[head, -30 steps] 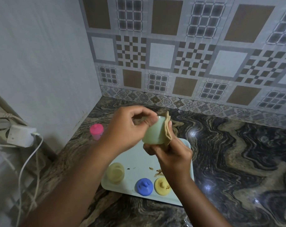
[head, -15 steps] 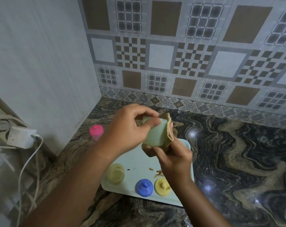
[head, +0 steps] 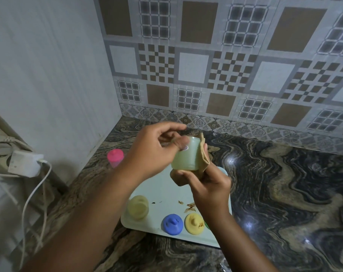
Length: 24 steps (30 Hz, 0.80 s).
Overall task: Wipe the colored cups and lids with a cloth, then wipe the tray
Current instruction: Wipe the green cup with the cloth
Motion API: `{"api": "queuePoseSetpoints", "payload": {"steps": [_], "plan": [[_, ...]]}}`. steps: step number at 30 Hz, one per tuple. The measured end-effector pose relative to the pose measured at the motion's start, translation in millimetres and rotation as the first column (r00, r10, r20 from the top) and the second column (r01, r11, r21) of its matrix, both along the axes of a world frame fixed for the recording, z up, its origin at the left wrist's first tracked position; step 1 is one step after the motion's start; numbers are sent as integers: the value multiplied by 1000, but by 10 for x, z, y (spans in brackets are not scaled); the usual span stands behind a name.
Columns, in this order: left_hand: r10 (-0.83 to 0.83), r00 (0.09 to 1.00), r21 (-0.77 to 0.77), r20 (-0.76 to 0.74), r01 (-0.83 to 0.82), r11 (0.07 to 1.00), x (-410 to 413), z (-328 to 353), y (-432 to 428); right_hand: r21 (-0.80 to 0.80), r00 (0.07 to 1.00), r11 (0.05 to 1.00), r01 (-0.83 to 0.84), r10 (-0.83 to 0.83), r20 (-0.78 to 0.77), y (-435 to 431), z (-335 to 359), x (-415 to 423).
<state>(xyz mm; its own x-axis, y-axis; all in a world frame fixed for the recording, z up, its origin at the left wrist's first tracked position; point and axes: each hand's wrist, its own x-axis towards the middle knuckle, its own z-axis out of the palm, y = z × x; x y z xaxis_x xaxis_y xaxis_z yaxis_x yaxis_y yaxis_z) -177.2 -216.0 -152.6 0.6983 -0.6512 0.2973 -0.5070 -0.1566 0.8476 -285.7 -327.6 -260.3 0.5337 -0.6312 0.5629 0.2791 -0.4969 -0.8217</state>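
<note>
Cup [head: 185, 156], pale-green cylinder, in left hand [head: 153, 152]; right hand [head: 210, 186] holds folded cloth [head: 203, 154].

Cups: three. The green cup [head: 184, 158] is held up, the yellow cup [head: 137, 207] is at the tray's [head: 162, 193] left edge, and the pink cup [head: 115, 158] is off it, on the countertop [head: 284, 193]. Loose lids: two, the blue lid [head: 172, 224] and yellow lid [head: 194, 222], at the tray's near edge. Tray: one. Cloth [head: 203, 154]: one.

A tray [head: 158, 193] lay on the counter [head: 284, 193] — a cup [head: 137, 207] at its left, a lid [head: 172, 224] and second lid [head: 194, 223] along its near edge, a capped cup [head: 115, 158] beyond, far left.
</note>
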Motion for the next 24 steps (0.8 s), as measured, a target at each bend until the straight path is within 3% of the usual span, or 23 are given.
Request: {"api": "queuePoseSetpoints", "payload": {"steps": [2, 6, 10, 12, 14, 17, 19, 22, 24], "plan": [[-18, 991, -37, -130, 13, 999, 94, -19, 39, 137, 1000, 991, -13, 14, -7, -9, 23, -2], [-23, 980, -44, -197, 15, 999, 156, -11, 48, 138, 999, 990, -39, 35, 37, 17, 64, 35], [19, 998, 44, 59, -22, 999, 70, 50, 2, -248, 998, 968, 42, -52, -34, 67, 136, 76], [39, 988, 43, 152, -46, 998, -22, 60, -28, -324, 997, 944, 66, -73, -8, 59, 119, 82], [38, 995, -7, 96, -37, 999, -27, 48, -8, -259, 997, 963, 77, -74, 22, 44, 133, 65], [-36, 987, -64, -158, 26, 998, 105, 22, 80, -36, 998, 999, 37, -35, 45, -14, 153, 48], [-65, 969, -78, -240, 48, 996, 159, -7, 92, 11, 999, 999, 31, -31, 28, -41, 149, 51], [-56, 960, -106, -273, 28, 994, 167, 37, 79, -37, 999, 999, 26, -25, 41, -20, 161, 49], [-22, 989, -41, -144, 17, 999, 144, 81, 73, -221, 999, 974, 49, -47, 17, 3, 187, 45]]}}
